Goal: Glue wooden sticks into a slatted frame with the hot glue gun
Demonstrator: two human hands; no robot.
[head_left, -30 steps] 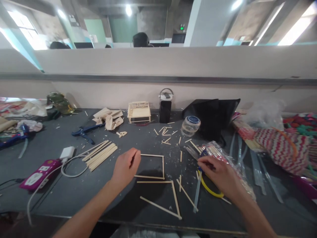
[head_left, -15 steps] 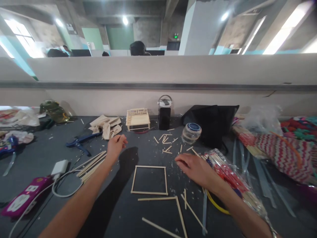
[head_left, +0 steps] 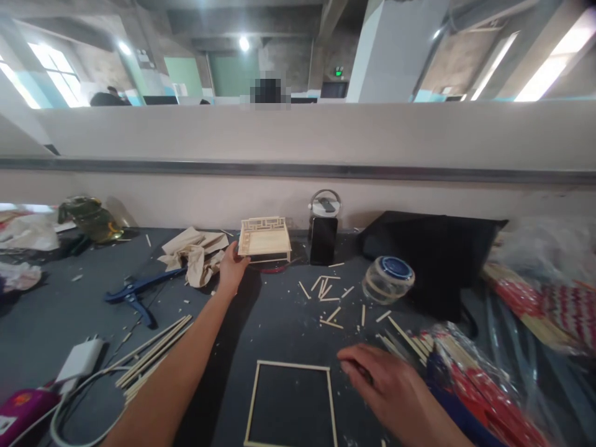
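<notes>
Hand L (head_left: 231, 267) touches 1 model (head_left: 269, 243), pinch unclear; R fingers (head_left: 357, 352) bunched nr 1 frame (head_left: 293, 365).

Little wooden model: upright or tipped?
Upright: the little wooden model has legs down and back panel up, the left hand at its left side.

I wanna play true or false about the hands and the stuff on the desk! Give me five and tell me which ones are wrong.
1. The left hand is at a corner of the little model. True.
2. The right hand is gripping the clear jar. False: the right hand is beside the stick frame, apart from the jar.
3. The stick frame has four sides. True.
4. The jar's lid is red. False: the lid is blue.
5. The blue tool lies to the left of the jar in the picture. True.
</notes>
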